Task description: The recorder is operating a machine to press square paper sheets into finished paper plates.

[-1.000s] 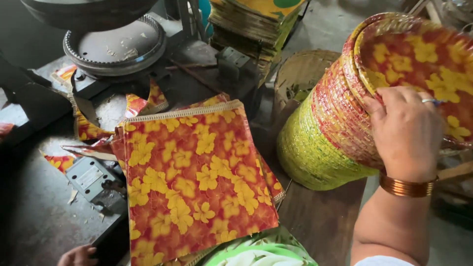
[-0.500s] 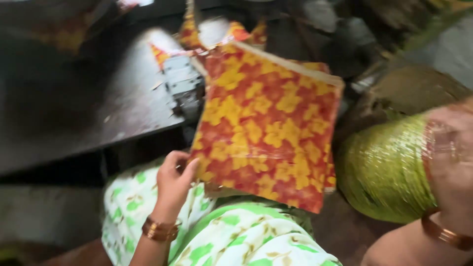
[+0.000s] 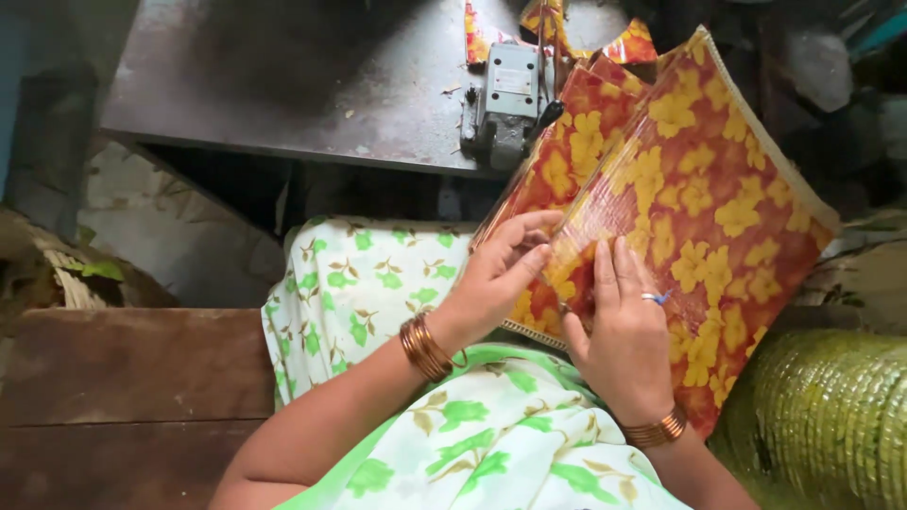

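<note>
Below the dark worktable (image 3: 283, 85), both hands' grips pinch floral sheets (image 3: 699, 208), their lower edges hidden.

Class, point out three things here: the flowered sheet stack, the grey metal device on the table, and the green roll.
flowered sheet stack (image 3: 699, 189), head view, top sheet's face
grey metal device (image 3: 508, 99), head view, its body
green roll (image 3: 831, 406), head view, ribbed side
</note>
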